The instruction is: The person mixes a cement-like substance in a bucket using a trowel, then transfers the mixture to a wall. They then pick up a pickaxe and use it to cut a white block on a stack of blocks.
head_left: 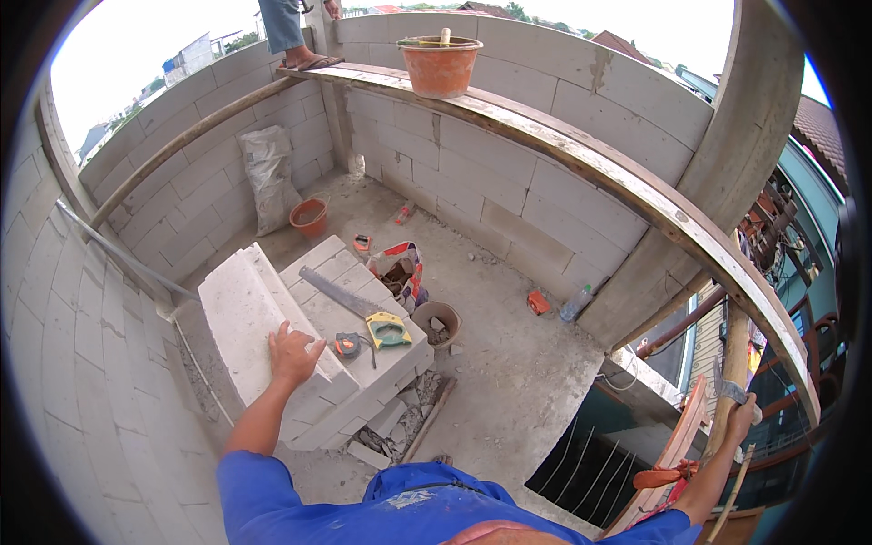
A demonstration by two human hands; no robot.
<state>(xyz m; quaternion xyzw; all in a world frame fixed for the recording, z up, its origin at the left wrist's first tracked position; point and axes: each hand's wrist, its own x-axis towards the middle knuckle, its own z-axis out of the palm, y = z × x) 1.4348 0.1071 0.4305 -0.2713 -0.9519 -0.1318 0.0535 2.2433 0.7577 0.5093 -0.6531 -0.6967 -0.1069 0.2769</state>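
The left hand [292, 352] lies flat, fingers spread, on the near end of a tilted white block [247, 313]; it presses and grips nothing. The block leans on edge against the block stack [363, 363], along the stack's left side and close to the grey wall [73, 363]. The right hand [743, 413] is out at the far right, closed around a metal tool [727, 386], seemingly a trowel; the blade is hard to read at the rim.

On top of the stack, just right of the left hand, lie a tape measure [347, 344] and a handsaw [359, 307], its yellow handle toward the person.

Judgement: to steady or shift the block well, the palm should stay over its upper edge and the weight kept toward the stack, since the block stands on a narrow face. The saw and tape lie close enough to be knocked.

Edges: rubble [400, 427] lies at the stack's near foot. Right of the stack the floor ends at an open drop [581, 463]. Free floor lies beyond the stack, toward the small orange bucket [309, 216].
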